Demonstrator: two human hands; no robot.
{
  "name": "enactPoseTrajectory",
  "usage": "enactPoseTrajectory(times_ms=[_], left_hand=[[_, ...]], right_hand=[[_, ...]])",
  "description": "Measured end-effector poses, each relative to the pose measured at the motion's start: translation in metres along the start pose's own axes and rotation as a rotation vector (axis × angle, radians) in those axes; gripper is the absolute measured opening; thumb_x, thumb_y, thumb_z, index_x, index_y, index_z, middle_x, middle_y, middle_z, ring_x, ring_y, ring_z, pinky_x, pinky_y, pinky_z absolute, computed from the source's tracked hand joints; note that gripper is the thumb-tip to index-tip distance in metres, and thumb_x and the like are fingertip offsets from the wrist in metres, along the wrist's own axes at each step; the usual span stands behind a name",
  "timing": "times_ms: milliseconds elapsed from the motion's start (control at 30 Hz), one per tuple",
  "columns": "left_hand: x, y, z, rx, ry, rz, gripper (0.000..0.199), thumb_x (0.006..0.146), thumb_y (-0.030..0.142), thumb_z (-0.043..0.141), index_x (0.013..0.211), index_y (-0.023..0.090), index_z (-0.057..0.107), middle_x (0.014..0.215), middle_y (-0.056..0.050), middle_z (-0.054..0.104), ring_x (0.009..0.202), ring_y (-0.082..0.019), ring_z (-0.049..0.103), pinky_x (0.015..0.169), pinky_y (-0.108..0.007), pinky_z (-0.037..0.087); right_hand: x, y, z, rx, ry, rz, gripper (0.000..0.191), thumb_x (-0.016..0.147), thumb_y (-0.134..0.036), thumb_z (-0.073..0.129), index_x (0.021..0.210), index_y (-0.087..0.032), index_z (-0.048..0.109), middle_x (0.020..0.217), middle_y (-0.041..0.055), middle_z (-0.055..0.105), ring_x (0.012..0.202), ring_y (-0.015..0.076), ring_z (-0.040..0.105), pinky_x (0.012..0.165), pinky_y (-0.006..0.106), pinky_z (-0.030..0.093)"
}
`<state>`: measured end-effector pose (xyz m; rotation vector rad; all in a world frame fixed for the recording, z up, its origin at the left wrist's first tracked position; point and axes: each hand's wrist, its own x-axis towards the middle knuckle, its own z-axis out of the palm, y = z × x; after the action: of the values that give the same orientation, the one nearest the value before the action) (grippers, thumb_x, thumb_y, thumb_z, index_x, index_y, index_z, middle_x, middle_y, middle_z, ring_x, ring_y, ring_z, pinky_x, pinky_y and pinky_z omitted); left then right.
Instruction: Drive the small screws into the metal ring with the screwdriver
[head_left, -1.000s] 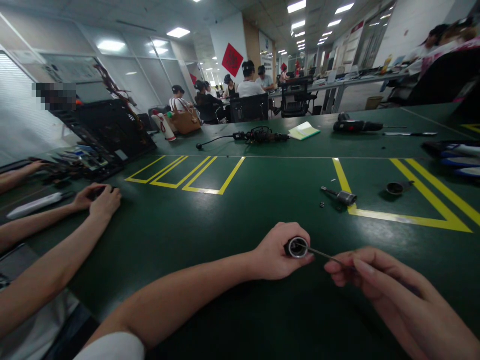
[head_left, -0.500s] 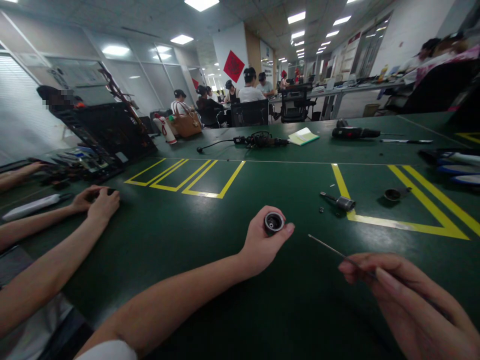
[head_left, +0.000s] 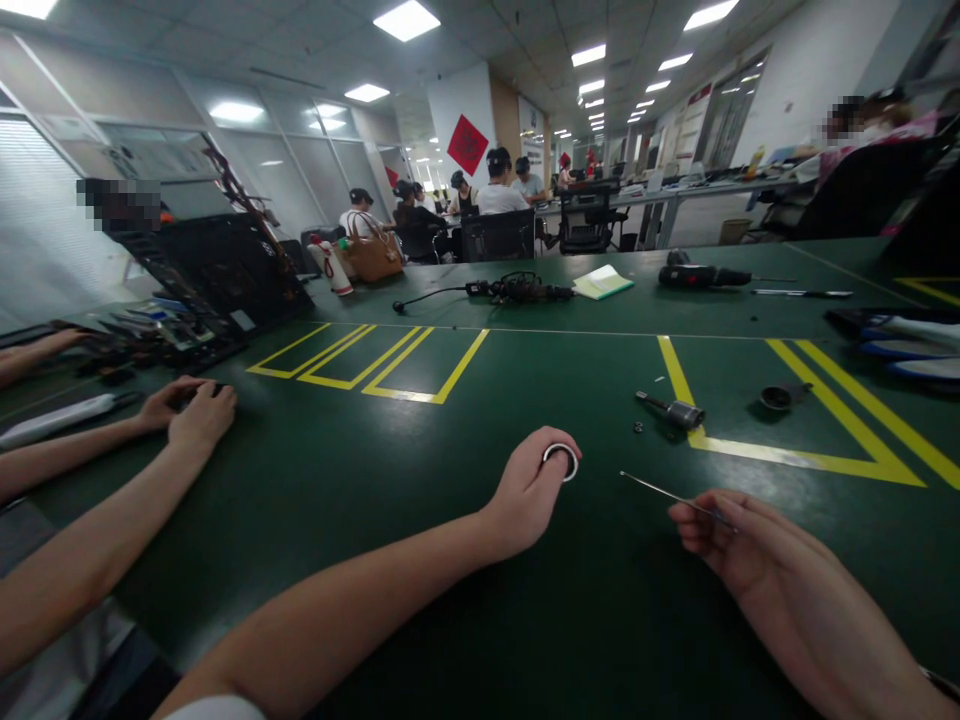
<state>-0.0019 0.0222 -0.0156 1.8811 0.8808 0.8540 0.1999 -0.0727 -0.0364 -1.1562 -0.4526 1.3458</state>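
My left hand (head_left: 525, 500) is closed around a dark, hollow cylindrical housing (head_left: 574, 468). Its pale round rim faces me, and the thumb lies over the opening, hiding much of the inside. In my right hand (head_left: 780, 565) a thin metal rod (head_left: 660, 488) is pinched between thumb and fingers. The rod points left toward the housing, its tip apart from it; its rear end is hidden in the hand. Beyond the hands lie a metal cylinder with a shaft (head_left: 681, 412), small dark metal pieces (head_left: 638, 427) and a cup-shaped metal part (head_left: 778, 398).
A co-worker's hands (head_left: 195, 410) hold something dark at the left, near a white elongated tool (head_left: 60, 420). Farther back on the green table lie a cabled black device (head_left: 517, 288), a notepad (head_left: 604, 283), a drill-like tool (head_left: 697, 275) and a pen (head_left: 802, 293). Yellow tape marks outlines.
My left thumb has moved over the housing's opening, and the housing has turned slightly. My right hand has shifted a little left and up with the rod. The view has moved slightly.
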Motion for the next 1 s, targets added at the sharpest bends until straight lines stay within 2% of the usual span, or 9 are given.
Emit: enactPoseTrajectory(times_ms=[100, 167, 267, 333, 500, 633, 833, 900, 1000], left_hand=[[-0.003, 0.003, 0.002, 0.170, -0.125, 0.112, 0.019, 0.090, 0.019, 0.033, 0.091, 0.016, 0.052, 0.087, -0.004, 0.053, 0.078, -0.015, 0.050, 0.072, -0.027, 0.043], [-0.004, 0.008, 0.003, 0.285, -0.244, 0.218, 0.018, 0.089, 0.018, 0.035, 0.093, 0.016, 0.052, 0.092, -0.006, 0.055, 0.086, -0.017, 0.051, 0.079, -0.030, 0.044], [-0.007, 0.016, 0.006, 0.431, -0.414, 0.351, 0.015, 0.086, 0.016, 0.040, 0.095, 0.017, 0.052, 0.097, -0.007, 0.058, 0.095, -0.018, 0.052, 0.093, -0.035, 0.038], [-0.010, 0.021, 0.009, 0.507, -0.474, 0.416, 0.015, 0.085, 0.016, 0.042, 0.095, 0.018, 0.052, 0.098, -0.006, 0.059, 0.096, -0.018, 0.052, 0.098, -0.037, 0.034], [-0.010, 0.031, 0.019, 0.694, -0.541, 0.584, 0.016, 0.085, 0.021, 0.045, 0.098, 0.017, 0.054, 0.102, -0.006, 0.061, 0.097, -0.019, 0.051, 0.093, -0.033, 0.034], [0.006, 0.039, 0.034, 0.829, -0.595, 0.711, 0.018, 0.087, 0.024, 0.046, 0.100, 0.017, 0.057, 0.105, -0.005, 0.063, 0.102, -0.021, 0.050, 0.087, -0.032, 0.033], [0.044, 0.039, 0.075, 0.905, -0.538, 0.821, 0.021, 0.087, 0.027, 0.049, 0.100, 0.015, 0.060, 0.106, -0.006, 0.062, 0.102, -0.022, 0.050, 0.082, -0.034, 0.036], [0.056, 0.035, 0.091, 0.933, -0.511, 0.890, 0.025, 0.088, 0.027, 0.047, 0.104, 0.013, 0.060, 0.109, -0.009, 0.062, 0.105, -0.025, 0.049, 0.084, -0.036, 0.036], [0.075, 0.031, 0.114, 0.980, -0.511, 0.939, 0.030, 0.088, 0.029, 0.046, 0.108, 0.012, 0.060, 0.112, -0.011, 0.061, 0.102, -0.026, 0.051, 0.081, -0.037, 0.037]], right_hand=[[0.005, -0.002, -0.002, 0.030, -0.007, 0.000, 0.014, 0.077, -0.033, 0.066, 0.077, -0.020, 0.070, 0.080, 0.0048, 0.073, 0.076, 0.0176, 0.065, 0.069, 0.025, 0.056], [0.008, -0.003, -0.003, 0.057, -0.014, -0.009, 0.013, 0.078, -0.032, 0.065, 0.077, -0.021, 0.070, 0.080, 0.0043, 0.073, 0.075, 0.0173, 0.066, 0.068, 0.025, 0.056], [0.011, -0.005, -0.004, 0.087, 0.014, -0.020, 0.011, 0.079, -0.029, 0.063, 0.076, -0.021, 0.070, 0.078, 0.0034, 0.072, 0.072, 0.0175, 0.067, 0.064, 0.026, 0.057], [0.012, -0.005, -0.004, 0.091, 0.031, -0.025, 0.011, 0.079, -0.028, 0.063, 0.076, -0.021, 0.069, 0.078, 0.0036, 0.072, 0.071, 0.0182, 0.067, 0.063, 0.028, 0.058], [0.011, -0.004, -0.001, 0.007, 0.054, -0.121, 0.012, 0.074, -0.032, 0.069, 0.080, -0.022, 0.069, 0.083, 0.0030, 0.071, 0.078, 0.0193, 0.066, 0.063, 0.028, 0.056], [0.008, -0.015, 0.002, -0.114, 0.218, -0.341, 0.021, 0.066, -0.038, 0.073, 0.081, -0.024, 0.068, 0.092, 0.0015, 0.068, 0.089, 0.0218, 0.062, 0.070, 0.031, 0.053], [0.015, -0.039, -0.003, -0.136, 0.334, -0.501, 0.026, 0.065, -0.039, 0.073, 0.085, -0.026, 0.064, 0.098, 0.0002, 0.063, 0.107, 0.0241, 0.055, 0.098, 0.037, 0.039], [0.019, -0.042, -0.006, -0.152, 0.353, -0.510, 0.027, 0.066, -0.039, 0.073, 0.087, -0.026, 0.063, 0.100, 0.0017, 0.062, 0.110, 0.0265, 0.054, 0.099, 0.040, 0.037], [0.020, -0.044, -0.008, -0.193, 0.383, -0.511, 0.025, 0.069, -0.041, 0.070, 0.087, -0.026, 0.062, 0.100, 0.0026, 0.062, 0.109, 0.0274, 0.055, 0.094, 0.041, 0.042]])
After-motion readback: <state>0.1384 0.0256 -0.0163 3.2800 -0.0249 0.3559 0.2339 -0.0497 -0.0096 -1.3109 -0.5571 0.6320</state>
